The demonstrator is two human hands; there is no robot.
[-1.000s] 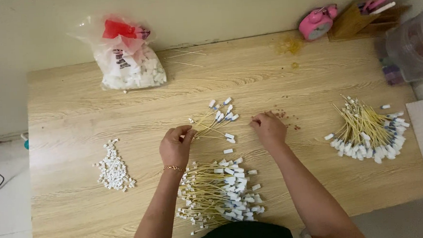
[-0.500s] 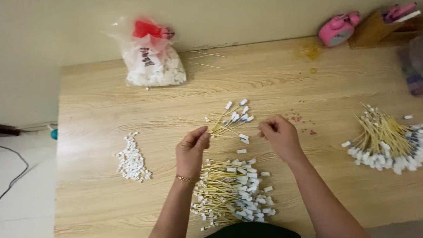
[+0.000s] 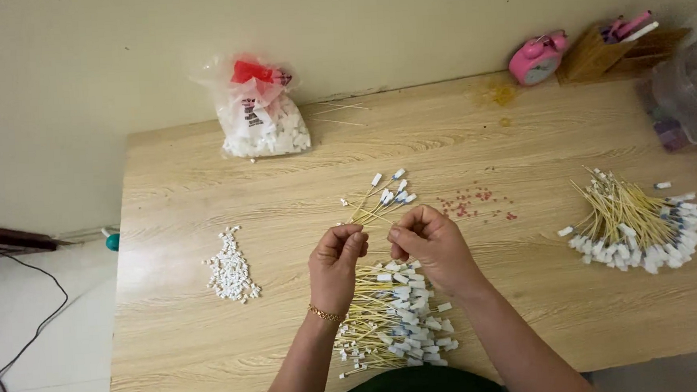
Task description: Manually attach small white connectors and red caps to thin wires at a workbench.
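My left hand (image 3: 337, 256) is raised over the table and pinches a small bunch of thin yellow sticks with white tips (image 3: 380, 198) that fans out away from me. My right hand (image 3: 429, 243) sits close beside it, fingertips curled toward the same bunch; whether it grips a stick is unclear. Below both hands lies a large heap of the same white-tipped sticks (image 3: 395, 321) near the table's front edge. A gold bracelet circles my left wrist.
A small pile of white caps (image 3: 229, 267) lies to the left. A plastic bag of white pieces (image 3: 261, 113) stands at the back. Another stick heap (image 3: 636, 221) lies right, tiny red bits (image 3: 476, 204) mid-table, a pink clock (image 3: 538, 57) and clear container (image 3: 689, 91) far right.
Both hands have lifted and come together near the middle, the left still holding the stick bunch. The camera has shifted, so the table sits further right in view.
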